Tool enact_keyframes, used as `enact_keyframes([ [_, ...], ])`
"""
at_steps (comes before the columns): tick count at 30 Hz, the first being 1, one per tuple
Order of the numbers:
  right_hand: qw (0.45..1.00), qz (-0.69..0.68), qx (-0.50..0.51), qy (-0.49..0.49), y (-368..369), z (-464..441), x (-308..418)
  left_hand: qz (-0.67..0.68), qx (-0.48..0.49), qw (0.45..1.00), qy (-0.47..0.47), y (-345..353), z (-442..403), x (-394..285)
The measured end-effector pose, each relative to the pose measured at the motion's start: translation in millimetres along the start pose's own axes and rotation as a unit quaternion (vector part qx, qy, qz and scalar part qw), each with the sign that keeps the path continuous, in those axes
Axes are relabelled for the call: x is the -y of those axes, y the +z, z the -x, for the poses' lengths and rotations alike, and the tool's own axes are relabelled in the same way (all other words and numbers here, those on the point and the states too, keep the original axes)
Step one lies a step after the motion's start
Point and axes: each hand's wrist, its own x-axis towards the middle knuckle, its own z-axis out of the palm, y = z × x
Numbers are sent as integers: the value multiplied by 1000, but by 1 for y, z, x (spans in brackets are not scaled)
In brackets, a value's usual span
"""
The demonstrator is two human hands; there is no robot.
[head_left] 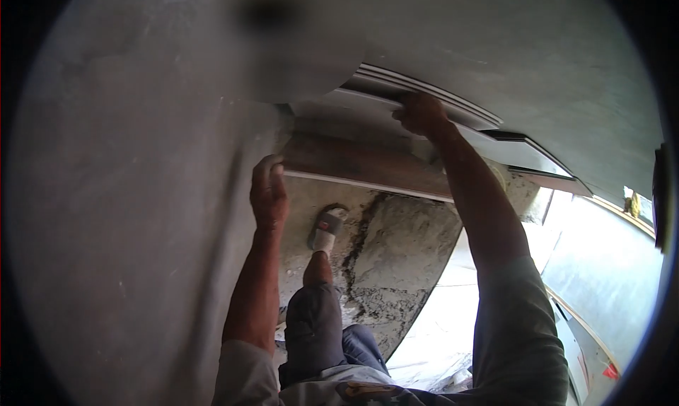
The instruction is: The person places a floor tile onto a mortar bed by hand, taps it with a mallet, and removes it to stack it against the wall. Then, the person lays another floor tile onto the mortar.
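My left hand point(269, 197) is closed around the near left corner of a long brown board point(353, 164) with a thin white edge. The board extends to the right, partly behind my right forearm. Farther up, my right hand point(422, 114) has its fingers curled over the edge of a pale grey panel point(368, 110). Just beyond that hand, several more white-edged panels point(453, 102) stand close together against the wall. The undersides of my right fingers are hidden.
A grey plastered wall point(127, 194) rises on the left and continues across the top. Below is a rough concrete floor point(403, 243) with a dark crack, and my sandalled foot point(327, 225) on it. Bright white sheeting point(453, 314) and a large pale sheet point(601, 250) lie to the right.
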Motion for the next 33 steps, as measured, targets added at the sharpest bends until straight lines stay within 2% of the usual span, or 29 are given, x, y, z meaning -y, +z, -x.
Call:
enact_keyframes([
  [6,996,40,39,-72,-5,-2,1,-4,11,1000,-2,0,-7,-3],
  [8,991,55,79,-97,-5,1,2,8,14,1000,-23,2,-8,-1],
  [10,992,50,61,-102,5,5,0,23,13,999,-39,4,-13,-3],
  [12,992,46,39,-110,9,10,-3,-7,19,1000,-12,1,-16,-8],
  [14,980,82,100,-152,4,17,0,-29,9,1000,5,2,-17,-7],
  [16,976,90,100,-170,-2,24,3,-55,-2,998,22,2,-21,-10],
  [20,968,87,81,-221,-7,24,3,-35,7,999,-5,2,-26,-11],
  [23,975,23,36,-218,-24,37,0,-12,2,1000,2,4,-30,-16],
  [30,977,59,48,-200,-102,95,-20,-24,16,1000,-9,3,-36,-18],
  [33,969,80,30,-233,-136,129,-37,-33,21,999,-23,3,-36,-16],
])
